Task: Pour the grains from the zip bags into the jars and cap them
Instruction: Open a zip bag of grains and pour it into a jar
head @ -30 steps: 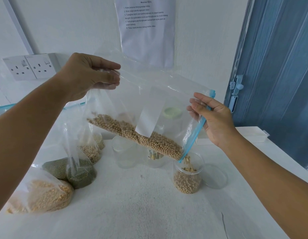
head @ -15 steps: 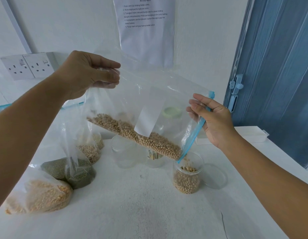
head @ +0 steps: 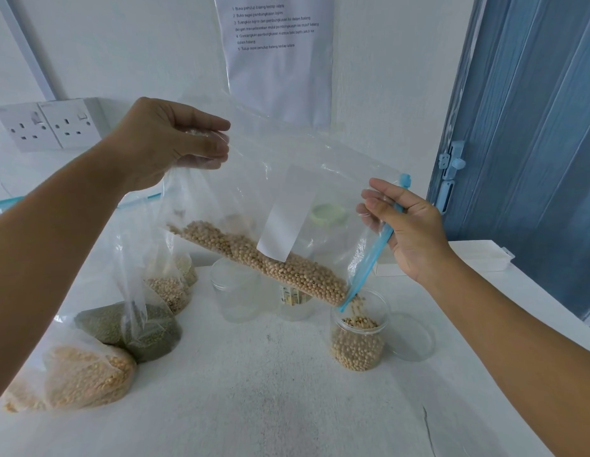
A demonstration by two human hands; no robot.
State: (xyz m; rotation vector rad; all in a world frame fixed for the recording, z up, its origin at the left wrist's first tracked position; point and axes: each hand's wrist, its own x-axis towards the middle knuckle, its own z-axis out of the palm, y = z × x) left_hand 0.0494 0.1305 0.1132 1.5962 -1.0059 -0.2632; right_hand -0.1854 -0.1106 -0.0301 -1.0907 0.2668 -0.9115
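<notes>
I hold a clear zip bag (head: pixel 287 179) of pale round beans (head: pixel 264 258) tilted down to the right over the table. My left hand (head: pixel 168 143) pinches its raised bottom corner. My right hand (head: pixel 409 225) grips the blue zip edge (head: pixel 373 255) at the mouth. Beans drop from the low corner into an open clear jar (head: pixel 358 334), which is over half full. Its clear lid (head: pixel 410 336) lies flat on the table just right of it.
Two empty clear jars (head: pixel 236 291) stand behind the bag, one with a green lid (head: pixel 326 214). Bags of yellow grain (head: pixel 79 374), green grain (head: pixel 132 328) and pale beans (head: pixel 168 288) lie at the left. A white tray (head: pixel 478 255), blue door (head: pixel 534 127) and wall sockets (head: pixel 46 125) surround the white table (head: pixel 270 407).
More beans have slid toward the low corner and dropped into the jar, whose level has risen slightly. Both hands hold nearly the same places.
</notes>
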